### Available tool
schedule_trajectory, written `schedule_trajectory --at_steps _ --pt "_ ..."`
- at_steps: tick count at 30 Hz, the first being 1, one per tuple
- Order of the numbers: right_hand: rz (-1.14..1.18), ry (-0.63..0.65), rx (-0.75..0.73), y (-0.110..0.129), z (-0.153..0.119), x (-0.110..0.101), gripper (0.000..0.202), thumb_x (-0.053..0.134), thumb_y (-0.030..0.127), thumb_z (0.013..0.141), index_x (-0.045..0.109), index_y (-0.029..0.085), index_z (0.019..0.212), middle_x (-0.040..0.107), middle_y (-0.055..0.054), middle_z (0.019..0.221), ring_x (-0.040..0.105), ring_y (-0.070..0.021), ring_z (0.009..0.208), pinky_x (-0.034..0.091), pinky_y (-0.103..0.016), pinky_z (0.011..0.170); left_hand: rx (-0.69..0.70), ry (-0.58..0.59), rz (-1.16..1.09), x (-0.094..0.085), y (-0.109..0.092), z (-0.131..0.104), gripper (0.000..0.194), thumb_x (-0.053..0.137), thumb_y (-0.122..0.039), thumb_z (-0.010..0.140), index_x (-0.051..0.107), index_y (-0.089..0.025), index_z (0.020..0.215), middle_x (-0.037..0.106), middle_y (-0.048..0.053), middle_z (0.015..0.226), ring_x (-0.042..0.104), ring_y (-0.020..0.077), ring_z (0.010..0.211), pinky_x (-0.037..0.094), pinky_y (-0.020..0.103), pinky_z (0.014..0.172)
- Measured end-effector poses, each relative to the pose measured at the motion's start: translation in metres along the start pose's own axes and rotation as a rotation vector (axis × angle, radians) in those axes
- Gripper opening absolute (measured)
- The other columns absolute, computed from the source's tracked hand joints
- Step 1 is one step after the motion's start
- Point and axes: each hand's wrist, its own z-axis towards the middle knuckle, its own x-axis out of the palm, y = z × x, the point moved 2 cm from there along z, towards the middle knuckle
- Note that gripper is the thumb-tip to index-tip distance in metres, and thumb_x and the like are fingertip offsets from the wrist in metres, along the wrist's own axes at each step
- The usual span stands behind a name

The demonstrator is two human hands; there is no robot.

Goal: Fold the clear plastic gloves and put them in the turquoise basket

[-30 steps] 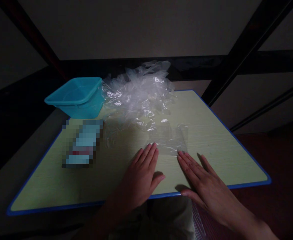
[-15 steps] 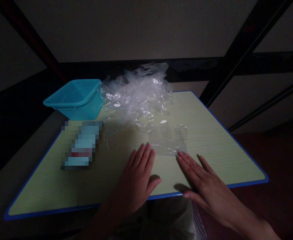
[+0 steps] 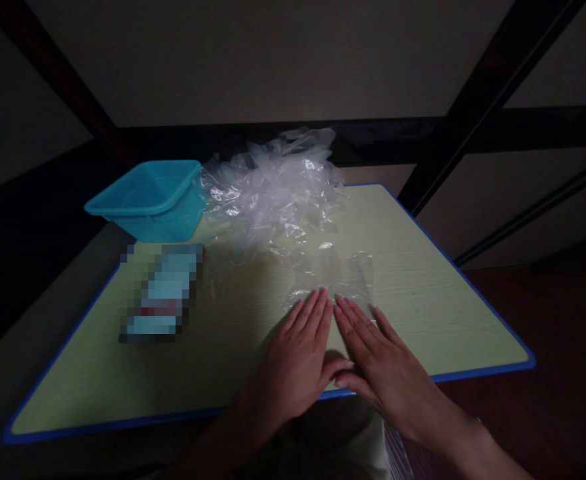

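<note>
"Clear plastic glove (image 3: 333, 270), then: where was it seen?"

"It was laid flat on the table (image 3: 447, 320), just ahead of both hands, its near edge covered by the fingertips."

"And how were the fingers held?"

"On the left hand (image 3: 300, 363) they were laid nearly straight and close together, with the thumb stretched sideways. On the right hand (image 3: 393, 367) the little finger was parted from the rest, which were set close together. Both palms were turned down. The thumb tips were placed very near each other; whether they touched could not be told."

"What was found farther out?"

"Beyond the glove, a heap of crumpled clear plastic (image 3: 283, 187) was piled toward the far edge. To its left was set a blue plastic basin (image 3: 145, 227), and nearer, a flat rectangular object (image 3: 167, 287) was laid, its face hidden by pixelation."

"And around the table?"

"Its pale yellow top was rimmed in blue. Below the near edge, a trousered lap (image 3: 337, 433) was partly shown; at the right, dark red floor (image 3: 523, 420) was seen."
</note>
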Motion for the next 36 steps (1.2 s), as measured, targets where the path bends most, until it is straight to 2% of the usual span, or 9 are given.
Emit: schedule_trajectory --at_steps 5,10,12,15,18,20,22,26,36 --pt "-0.027 0.005 0.017 -0.007 -0.008 -0.002 0.083 0.034 0.055 0.089 -0.008 0.009 0.144 0.030 -0.021 0.144 0.030 -0.0280 0.133 0.036 -0.052 0.101 0.006 0.015 -0.005 -0.003 -0.001 0.000 0.069 0.025 -0.056 0.091 0.031 -0.005 0.138 0.027 0.015 0.147 0.023 0.0254 0.137 0.026 0.043 0.109" --pt "-0.031 -0.003 0.057 -0.015 -0.021 -0.005 0.080 0.036 0.053 0.090 -0.004 0.011 0.145 0.030 -0.020 0.144 0.032 -0.0289 0.132 0.036 -0.053 0.101 -0.011 0.029 -0.001 -0.005 -0.002 0.001 0.069 0.023 -0.057 0.091 0.033 -0.006 0.137 0.025 0.014 0.148 0.023 0.0273 0.137 0.025 0.049 0.109" --pt "-0.032 -0.007 0.067 -0.019 -0.024 -0.007 0.076 0.038 0.051 0.090 0.005 0.011 0.146 0.034 -0.020 0.143 0.035 -0.0288 0.130 0.038 -0.054 0.099 -0.011 0.034 0.003 -0.005 -0.002 0.001 0.069 0.022 -0.057 0.091 0.032 -0.006 0.138 0.025 0.014 0.148 0.023 0.0275 0.136 0.025 0.050 0.109" --pt "-0.017 -0.026 0.075 -0.028 -0.021 -0.013 0.060 0.042 0.042 0.091 0.030 0.009 0.140 0.045 -0.018 0.137 0.045 -0.0268 0.124 0.042 -0.050 0.097 -0.011 0.042 0.016 -0.006 -0.002 0.002 0.069 0.022 -0.056 0.091 0.032 -0.006 0.138 0.025 0.014 0.148 0.024 0.0278 0.136 0.025 0.050 0.109" --pt "-0.040 -0.078 -0.004 -0.034 -0.010 -0.022 0.034 0.043 0.026 0.092 0.056 0.008 0.119 0.060 -0.016 0.121 0.060 -0.0239 0.107 0.047 -0.044 0.093 -0.014 0.053 0.032 -0.006 -0.002 0.002 0.070 0.021 -0.057 0.091 0.031 -0.006 0.138 0.025 0.013 0.148 0.024 0.0275 0.136 0.025 0.050 0.108" --pt "-0.104 -0.096 -0.113 -0.035 -0.001 -0.029 0.024 0.044 0.015 0.090 0.063 0.009 0.103 0.069 -0.012 0.102 0.066 -0.0222 0.089 0.052 -0.041 0.085 -0.014 0.054 0.038 -0.006 -0.002 0.001 0.070 0.020 -0.057 0.091 0.031 -0.006 0.138 0.025 0.013 0.148 0.024 0.0273 0.136 0.025 0.050 0.108" --pt "-0.186 -0.082 -0.208 -0.034 0.006 -0.034 0.020 0.046 0.008 0.086 0.065 0.011 0.093 0.071 -0.010 0.088 0.066 -0.0212 0.078 0.054 -0.038 0.076 -0.012 0.048 0.042 -0.005 -0.002 0.000 0.070 0.019 -0.057 0.091 0.031 -0.006 0.138 0.025 0.013 0.148 0.023 0.0268 0.136 0.024 0.050 0.109" --pt "-0.293 -0.080 -0.300 -0.031 0.013 -0.037 0.020 0.049 0.004 0.081 0.065 0.013 0.089 0.070 -0.008 0.083 0.064 -0.0202 0.072 0.053 -0.033 0.067 -0.011 0.037 0.051 -0.003 -0.002 0.000 0.070 0.018 -0.057 0.091 0.031 -0.006 0.138 0.025 0.013 0.148 0.022 0.0260 0.137 0.024 0.049 0.109" --pt "-0.313 -0.156 -0.271 -0.037 0.014 -0.030 0.020 0.045 0.005 0.083 0.064 0.012 0.086 0.066 -0.006 0.073 0.062 -0.0188 0.068 0.049 -0.031 0.065 -0.004 0.034 0.048 -0.004 -0.002 -0.001 0.071 0.018 -0.057 0.091 0.031 -0.005 0.138 0.024 0.014 0.148 0.022 0.0267 0.137 0.024 0.049 0.109"
